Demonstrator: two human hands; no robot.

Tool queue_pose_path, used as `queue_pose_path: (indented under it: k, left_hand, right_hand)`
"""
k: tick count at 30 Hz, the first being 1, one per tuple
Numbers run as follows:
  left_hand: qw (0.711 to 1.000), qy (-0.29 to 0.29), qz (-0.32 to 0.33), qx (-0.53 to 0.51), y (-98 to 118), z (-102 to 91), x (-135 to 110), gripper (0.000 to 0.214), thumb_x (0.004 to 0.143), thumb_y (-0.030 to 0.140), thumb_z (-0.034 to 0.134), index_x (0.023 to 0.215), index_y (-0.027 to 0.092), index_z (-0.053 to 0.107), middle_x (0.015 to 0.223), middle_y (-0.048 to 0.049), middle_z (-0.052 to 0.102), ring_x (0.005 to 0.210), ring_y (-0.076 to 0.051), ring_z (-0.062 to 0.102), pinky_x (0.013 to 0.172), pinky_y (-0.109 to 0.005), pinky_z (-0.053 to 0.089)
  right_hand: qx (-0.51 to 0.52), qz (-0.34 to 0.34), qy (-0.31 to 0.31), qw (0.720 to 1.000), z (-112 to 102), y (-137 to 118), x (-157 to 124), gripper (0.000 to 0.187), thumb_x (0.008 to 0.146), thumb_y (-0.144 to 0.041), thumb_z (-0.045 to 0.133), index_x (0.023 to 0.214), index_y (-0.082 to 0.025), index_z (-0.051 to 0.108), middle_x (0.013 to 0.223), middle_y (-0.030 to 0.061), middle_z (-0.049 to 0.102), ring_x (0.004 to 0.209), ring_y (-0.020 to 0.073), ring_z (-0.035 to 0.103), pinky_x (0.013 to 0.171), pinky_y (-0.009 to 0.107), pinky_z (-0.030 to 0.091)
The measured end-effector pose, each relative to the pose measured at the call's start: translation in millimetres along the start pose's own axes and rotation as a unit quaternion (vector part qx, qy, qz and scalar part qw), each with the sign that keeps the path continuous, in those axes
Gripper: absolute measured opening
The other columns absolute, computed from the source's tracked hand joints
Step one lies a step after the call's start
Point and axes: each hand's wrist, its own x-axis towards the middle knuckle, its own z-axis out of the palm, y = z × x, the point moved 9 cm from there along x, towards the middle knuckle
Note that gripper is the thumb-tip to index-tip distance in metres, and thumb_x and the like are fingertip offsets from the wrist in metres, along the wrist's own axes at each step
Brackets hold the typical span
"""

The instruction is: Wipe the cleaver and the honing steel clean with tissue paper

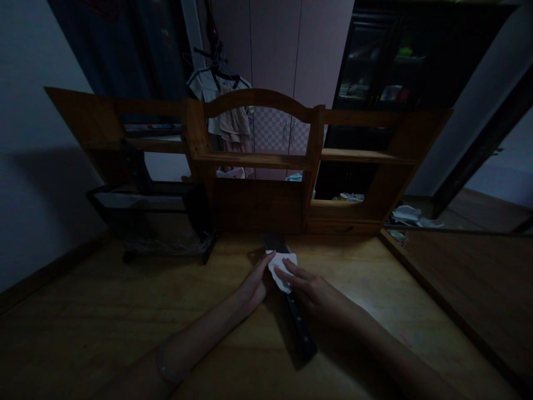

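Note:
A large knife with a dark riveted handle [300, 328] lies on the wooden desk [125, 322], its broad blade [272, 242] pointing away from me. A white cloth or tissue [283, 268] lies over the blade near the handle. My left hand [255, 283] rests flat beside the blade, fingers stretched out and touching the cloth's left edge. My right hand [310, 289] lies over the knife, its fingers extended and pressing on the cloth.
A wooden shelf unit [258, 166] with open compartments stands at the back of the desk. A black wire rack [137, 211] sits at the left. Crumpled paper [410, 215] lies at the right. The room is dim.

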Motion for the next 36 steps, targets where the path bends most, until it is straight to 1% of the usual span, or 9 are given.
queue_pose_path:
  k: [2, 9, 11, 16, 22, 26, 30, 33, 36]
  left_hand:
    - [1.0, 0.002, 0.005, -0.01, 1.8, 1.5, -0.4, 0.035, 0.084, 0.03, 0.059, 0.111, 0.008, 0.061, 0.107, -0.015, 0.066, 0.095, -0.022, 0.064, 0.09, -0.032, 0.048]
    - [1.0, -0.001, 0.0, -0.008, 2.3, 1.8, 0.8, 0.037, 0.083, 0.027, 0.058, 0.117, 0.011, 0.057, 0.107, -0.0129, 0.066, 0.091, -0.023, 0.064, 0.088, -0.04, 0.049]
    - [1.0, -0.002, 0.009, -0.001, 3.5, 0.6, 0.9, 0.037, 0.083, 0.025, 0.059, 0.117, 0.012, 0.057, 0.107, -0.0123, 0.066, 0.091, -0.023, 0.064, 0.089, -0.039, 0.049]
    - [0.999, 0.014, 0.046, 0.024, 8.5, -4.2, 1.4, 0.035, 0.077, 0.015, 0.062, 0.111, 0.016, 0.058, 0.101, -0.009, 0.067, 0.087, -0.019, 0.065, 0.085, -0.033, 0.05]
    - [0.998, 0.017, 0.042, 0.034, 7.8, -5.9, 3.2, 0.036, 0.074, 0.009, 0.059, 0.11, 0.017, 0.057, 0.102, -0.0084, 0.067, 0.084, -0.019, 0.065, 0.084, -0.035, 0.051]
    - [0.999, 0.015, 0.03, 0.023, 7.5, -7.0, 3.6, 0.038, 0.075, 0.009, 0.059, 0.112, 0.016, 0.056, 0.107, -0.0097, 0.066, 0.088, -0.02, 0.065, 0.086, -0.035, 0.05]
    - [0.999, -0.015, 0.029, 0.014, 9.0, -2.3, 3.2, 0.041, 0.077, 0.009, 0.057, 0.116, 0.017, 0.054, 0.113, -0.0101, 0.064, 0.093, -0.021, 0.064, 0.088, -0.037, 0.049]
    - [0.999, -0.014, 0.031, 0.007, 9.0, -4.5, 4.6, 0.04, 0.077, 0.007, 0.057, 0.116, 0.016, 0.055, 0.111, -0.0101, 0.065, 0.09, -0.019, 0.065, 0.086, -0.035, 0.05]
    - [0.999, -0.01, 0.03, 0.006, 7.2, -9.7, 7.9, 0.035, 0.077, 0.006, 0.056, 0.112, 0.015, 0.057, 0.107, -0.0101, 0.066, 0.088, -0.018, 0.065, 0.083, -0.032, 0.051]
  right_hand:
    - [-0.016, 0.008, 0.014, 1.0, -0.2, 6.2, 0.3, 0.061, 0.09, -0.01, 0.042, 0.145, -0.03, 0.024, 0.152, 0.0046, 0.018, 0.135, 0.0234, 0.03, 0.109, 0.04, 0.033]
    - [-0.062, 0.014, 0.076, 0.995, -12.4, 15.0, 2.8, 0.053, 0.093, -0.017, 0.038, 0.144, -0.025, 0.027, 0.15, 0.0055, 0.027, 0.138, 0.0225, 0.023, 0.11, 0.043, 0.029]
    - [-0.06, 0.029, 0.088, 0.994, -14.9, 17.9, 2.1, 0.051, 0.094, -0.019, 0.037, 0.144, -0.024, 0.027, 0.149, 0.0069, 0.031, 0.136, 0.023, 0.028, 0.108, 0.041, 0.033]
    - [-0.051, 0.065, 0.1, 0.992, -14.1, 26.8, 0.3, 0.049, 0.095, -0.021, 0.036, 0.143, -0.021, 0.029, 0.133, 0.0126, 0.051, 0.113, 0.0246, 0.056, 0.094, 0.039, 0.046]
    - [-0.056, 0.086, 0.102, 0.99, -9.8, 34.1, 0.2, 0.049, 0.095, -0.024, 0.035, 0.144, -0.02, 0.028, 0.127, 0.0139, 0.056, 0.104, 0.0253, 0.061, 0.088, 0.038, 0.048]
    - [-0.061, 0.09, 0.117, 0.987, -8.2, 37.2, 0.3, 0.054, 0.095, -0.023, 0.036, 0.146, -0.021, 0.02, 0.135, 0.0143, 0.049, 0.114, 0.0263, 0.055, 0.093, 0.041, 0.046]
    - [-0.063, 0.053, 0.123, 0.989, -9.7, 29.4, 1.7, 0.055, 0.094, -0.021, 0.038, 0.146, -0.024, 0.021, 0.146, 0.0104, 0.035, 0.131, 0.0255, 0.037, 0.105, 0.045, 0.037]
    - [-0.076, 0.02, 0.107, 0.991, -10.1, 18.4, 3.2, 0.054, 0.094, -0.021, 0.038, 0.146, -0.024, 0.023, 0.152, 0.007, 0.023, 0.139, 0.0235, 0.02, 0.112, 0.046, 0.026]
    - [-0.083, -0.013, 0.072, 0.994, -6.7, 4.7, 4.6, 0.052, 0.095, -0.021, 0.036, 0.146, -0.022, 0.023, 0.153, 0.0054, 0.02, 0.141, 0.0212, 0.013, 0.114, 0.046, 0.019]
